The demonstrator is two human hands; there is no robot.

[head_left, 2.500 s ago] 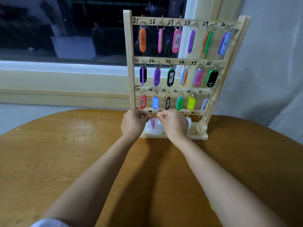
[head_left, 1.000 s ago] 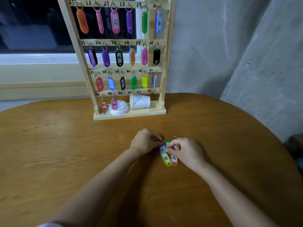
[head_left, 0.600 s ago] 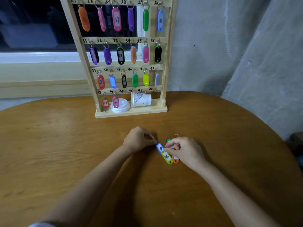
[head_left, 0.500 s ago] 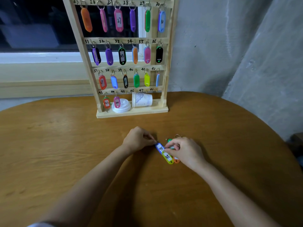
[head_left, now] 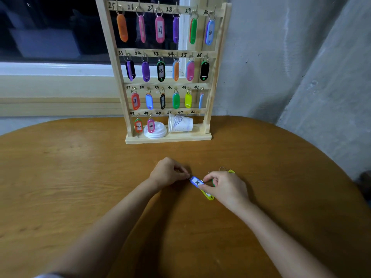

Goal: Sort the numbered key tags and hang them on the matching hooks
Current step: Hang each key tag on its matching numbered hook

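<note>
blue key tag (head_left: 196,181), white label, black digits, low at desk (head_left: 80,177), 6 o'clock of rack (head_left: 180,138) | left hand (head_left: 167,172) pinches its ring from 9 o'clock | right hand (head_left: 224,185), fingers curled, pinches its other end from 3 o'clock

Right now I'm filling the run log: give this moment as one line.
left hand: pinches ring of blue tag | right hand: pinches blue tag | yellow-green tag: on table, by right hand | rack hooks 45-48: bare
</note>
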